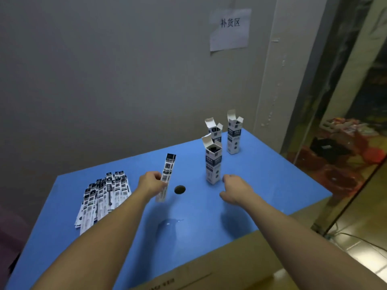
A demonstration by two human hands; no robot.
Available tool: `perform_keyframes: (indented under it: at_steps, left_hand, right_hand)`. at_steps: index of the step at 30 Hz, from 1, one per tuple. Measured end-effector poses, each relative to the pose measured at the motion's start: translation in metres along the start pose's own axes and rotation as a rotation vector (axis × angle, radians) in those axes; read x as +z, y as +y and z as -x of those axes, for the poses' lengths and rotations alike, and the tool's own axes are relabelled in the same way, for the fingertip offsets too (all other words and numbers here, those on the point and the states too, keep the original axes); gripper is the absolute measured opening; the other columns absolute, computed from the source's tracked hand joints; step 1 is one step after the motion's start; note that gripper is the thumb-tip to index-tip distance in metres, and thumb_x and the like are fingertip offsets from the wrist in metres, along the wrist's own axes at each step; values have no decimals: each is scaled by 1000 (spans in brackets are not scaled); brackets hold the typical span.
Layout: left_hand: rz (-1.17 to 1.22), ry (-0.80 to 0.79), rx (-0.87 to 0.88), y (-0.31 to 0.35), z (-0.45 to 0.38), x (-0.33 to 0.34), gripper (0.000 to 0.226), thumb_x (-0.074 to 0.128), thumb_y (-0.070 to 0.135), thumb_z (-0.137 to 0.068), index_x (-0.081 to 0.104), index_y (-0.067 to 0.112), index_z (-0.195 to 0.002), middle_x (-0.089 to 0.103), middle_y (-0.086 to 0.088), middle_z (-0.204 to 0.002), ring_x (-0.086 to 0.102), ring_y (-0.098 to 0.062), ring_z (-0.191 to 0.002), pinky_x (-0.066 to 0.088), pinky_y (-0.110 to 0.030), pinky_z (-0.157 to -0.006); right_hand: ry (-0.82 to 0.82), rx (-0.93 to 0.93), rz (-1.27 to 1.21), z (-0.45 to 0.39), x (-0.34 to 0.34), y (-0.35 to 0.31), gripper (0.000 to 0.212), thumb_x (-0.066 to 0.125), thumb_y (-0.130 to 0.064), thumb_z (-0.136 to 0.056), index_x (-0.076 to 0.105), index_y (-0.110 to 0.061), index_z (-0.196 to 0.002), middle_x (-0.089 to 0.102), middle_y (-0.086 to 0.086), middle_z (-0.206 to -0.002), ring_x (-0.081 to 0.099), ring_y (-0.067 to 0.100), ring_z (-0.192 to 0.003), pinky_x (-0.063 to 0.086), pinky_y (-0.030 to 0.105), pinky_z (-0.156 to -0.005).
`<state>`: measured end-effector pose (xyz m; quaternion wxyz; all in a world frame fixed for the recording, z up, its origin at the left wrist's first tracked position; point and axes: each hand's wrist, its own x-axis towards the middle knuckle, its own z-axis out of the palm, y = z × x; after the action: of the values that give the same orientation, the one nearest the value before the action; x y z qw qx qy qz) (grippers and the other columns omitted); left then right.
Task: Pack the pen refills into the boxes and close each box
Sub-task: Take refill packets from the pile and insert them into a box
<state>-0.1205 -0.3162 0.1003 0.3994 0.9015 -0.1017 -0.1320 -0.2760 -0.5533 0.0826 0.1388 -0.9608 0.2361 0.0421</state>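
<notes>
My left hand [151, 183] grips a small bundle of packaged pen refills [168, 172], held upright above the blue table [272, 178]. A fanned pile of several more packaged refills [104, 197] lies on the table's left side. Three tall white and blue boxes stand upright with their top flaps open: the nearest box [213, 164], a second box [215, 130] behind it, and a third box [234, 136] to the right. My right hand [235, 189] hovers with loosely curled fingers just right of the nearest box's base, holding nothing.
A round hole [179, 189] sits in the table between my hands. A cardboard carton [230, 266] lies against the table's near edge. A paper sign [230, 29] hangs on the grey wall. Cluttered goods [335, 155] lie on the floor to the right.
</notes>
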Motion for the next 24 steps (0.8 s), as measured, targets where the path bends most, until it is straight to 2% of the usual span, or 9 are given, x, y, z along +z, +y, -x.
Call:
perform_keyframes:
  at_steps: [4,8,11,13,20,24]
  left_hand:
    - [32,54,-45,19,-1,34,7,73,7,-84,72,14,-82,71,-9,-93,63,-25,-86,47,-31,-71]
    - [73,122,-84,37,4,69,10,72,4,-84,71,14,-82,70,-8,-88,63,-23,-80,47,-29,-69]
    - [108,134,-115,43,6,87,12,73,4,-83,73,15,-81,73,-7,-90,69,-25,-86,56,-38,-84]
    - [107,154,-135,47,7,93,11,74,4,-82,72,16,-80,74,-8,-92,70,-27,-90,57,-40,-86]
    - [144,242,-199,56,-21,105,7,72,6,-86,71,12,-83,67,-8,-86,61,-25,-82,46,-29,-60]
    - [212,276,-235,57,-48,118,13,73,7,-85,71,18,-80,72,-8,-94,67,-27,-93,56,-38,-83]
  right_hand:
    - [15,-37,20,7,-13,56,44,58,-27,-89,48,-9,-128,51,10,-128,51,30,-119,47,37,-89]
    - [-5,-56,32,2,-26,113,44,59,-28,-89,48,-10,-128,51,10,-128,52,29,-116,50,40,-90]
    - [-30,-67,44,-9,-32,143,44,59,-28,-89,48,-10,-128,51,9,-128,52,29,-116,50,40,-90]
    - [-45,-79,46,-18,-34,155,45,59,-27,-89,47,-10,-129,50,9,-128,51,29,-117,50,40,-91]
    - [-105,-183,54,-70,-34,160,45,59,-28,-88,47,-11,-127,50,8,-128,51,28,-118,50,40,-93]
    - [-128,-238,46,-110,-34,152,45,60,-28,-88,47,-11,-127,50,8,-128,51,27,-118,49,39,-93]
